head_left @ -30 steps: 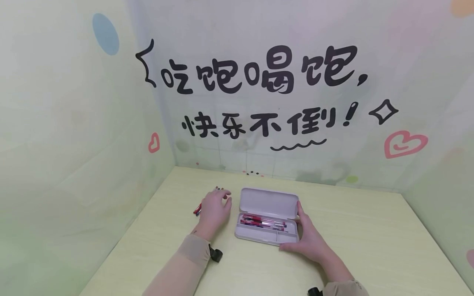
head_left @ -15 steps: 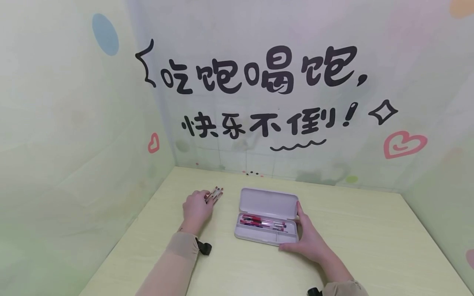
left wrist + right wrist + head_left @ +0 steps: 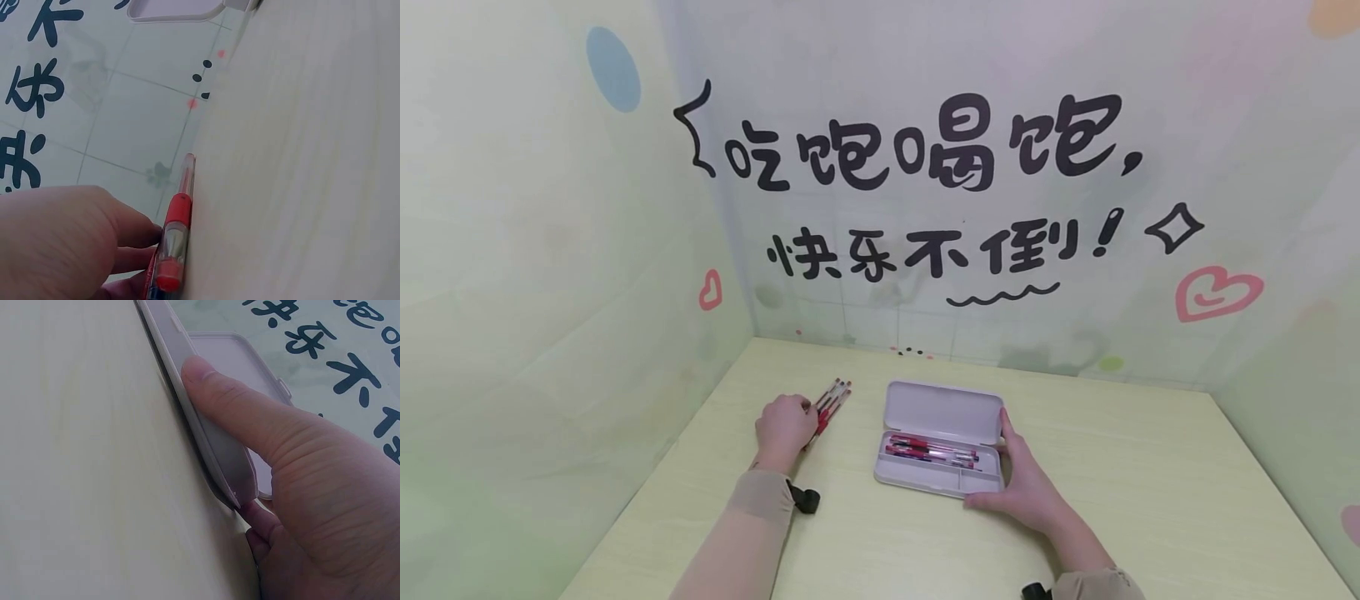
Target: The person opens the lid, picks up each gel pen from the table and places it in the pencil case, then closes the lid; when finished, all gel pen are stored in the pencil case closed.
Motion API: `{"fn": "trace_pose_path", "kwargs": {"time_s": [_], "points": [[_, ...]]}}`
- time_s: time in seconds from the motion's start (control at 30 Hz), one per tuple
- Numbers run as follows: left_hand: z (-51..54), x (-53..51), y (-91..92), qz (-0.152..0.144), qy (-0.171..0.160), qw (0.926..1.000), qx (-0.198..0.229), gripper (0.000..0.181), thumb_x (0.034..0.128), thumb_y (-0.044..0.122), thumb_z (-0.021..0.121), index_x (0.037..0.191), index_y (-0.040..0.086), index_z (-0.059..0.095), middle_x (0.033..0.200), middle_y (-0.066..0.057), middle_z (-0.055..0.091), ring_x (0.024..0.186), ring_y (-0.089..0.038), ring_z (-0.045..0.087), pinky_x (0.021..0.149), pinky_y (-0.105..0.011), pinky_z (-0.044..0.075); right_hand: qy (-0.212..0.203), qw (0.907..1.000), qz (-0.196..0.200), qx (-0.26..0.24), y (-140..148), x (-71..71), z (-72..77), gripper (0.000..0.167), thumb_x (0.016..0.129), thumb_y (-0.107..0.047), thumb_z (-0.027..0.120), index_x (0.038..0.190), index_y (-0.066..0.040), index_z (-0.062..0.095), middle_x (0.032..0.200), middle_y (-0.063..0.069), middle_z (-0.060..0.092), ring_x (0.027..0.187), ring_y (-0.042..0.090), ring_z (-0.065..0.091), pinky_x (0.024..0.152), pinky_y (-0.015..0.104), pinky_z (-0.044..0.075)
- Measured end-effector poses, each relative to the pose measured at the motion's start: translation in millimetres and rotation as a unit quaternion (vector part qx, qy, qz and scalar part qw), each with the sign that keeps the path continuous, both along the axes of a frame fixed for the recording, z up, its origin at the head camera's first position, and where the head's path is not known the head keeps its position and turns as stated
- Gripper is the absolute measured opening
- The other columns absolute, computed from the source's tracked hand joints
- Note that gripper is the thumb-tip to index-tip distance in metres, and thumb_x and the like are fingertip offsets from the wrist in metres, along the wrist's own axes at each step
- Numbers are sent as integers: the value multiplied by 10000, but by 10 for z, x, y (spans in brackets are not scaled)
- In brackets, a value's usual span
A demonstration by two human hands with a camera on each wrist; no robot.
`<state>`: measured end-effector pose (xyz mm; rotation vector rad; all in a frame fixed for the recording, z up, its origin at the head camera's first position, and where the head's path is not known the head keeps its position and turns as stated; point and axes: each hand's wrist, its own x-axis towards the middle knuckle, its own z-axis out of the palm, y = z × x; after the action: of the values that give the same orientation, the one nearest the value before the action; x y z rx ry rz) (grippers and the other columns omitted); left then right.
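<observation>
The left hand (image 3: 786, 429) bent its fingers against pens (image 3: 827, 415) near the pale worktop's (image 3: 1150, 483) back left corner, grip unclear, while the right hand (image 3: 1028, 492) clasped the open pencil case's (image 3: 943, 412) right end, before a lettered wall (image 3: 850, 67).

The case (image 3: 917, 484) lies on the table (image 3: 887, 542), its lid (image 3: 943, 411) open behind it. Pens (image 3: 932, 450) lie lengthwise in its rear section, behind two front compartments (image 3: 917, 472). Left of the case are the loose pens (image 3: 830, 408), with the left hand (image 3: 785, 427) at their left side. The right hand (image 3: 1028, 492) is at the case's right end. Behind the table is the wall (image 3: 850, 75).
</observation>
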<state>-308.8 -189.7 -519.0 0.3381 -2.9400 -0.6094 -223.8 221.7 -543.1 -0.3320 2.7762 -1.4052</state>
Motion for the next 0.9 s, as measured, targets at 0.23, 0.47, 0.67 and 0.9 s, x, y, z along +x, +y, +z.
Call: {"fn": "trace_pose_path", "kwargs": {"time_s": [0.23,0.47,0.67,0.9], "points": [[9,4,16,-64,-54,10000,-39,272,1059,318,670,1145,111,824,1043,-88,819,879,-292,731,791,-542,586,-1,10000,10,9,-9,6,20,1617,678,-446,1062,1771,-170,-98,1779,274,270,1497,419,543,1330,712,198],[-14,-27,17,-5,-94,9997,244,237,1059,296,678,1084,92,795,956,-76,789,806,-252,682,736,-472,566,4,10000,-6,40,2,-6,-10,1617,678,-454,1061,1772,-173,-96,1730,277,355,1496,414,542,1328,713,204],[-16,-24,32,19,-98,9993,374,233,1068,279,668,1098,76,777,946,-80,779,785,-239,670,710,-429,551,5,10000,-4,56,11,-12,-33,1618,679,-466,1058,1772,-182,-101,1745,270,335,1500,411,537,1327,715,205],[47,-3,85,45,167,9989,439,236,1078,284,669,1117,75,772,990,-92,792,824,-250,697,753,-459,580,3,10000,-2,73,13,-12,-34,1619,680,-473,1057,1771,-194,-106,1737,267,354,1502,409,539,1327,714,207]]}}
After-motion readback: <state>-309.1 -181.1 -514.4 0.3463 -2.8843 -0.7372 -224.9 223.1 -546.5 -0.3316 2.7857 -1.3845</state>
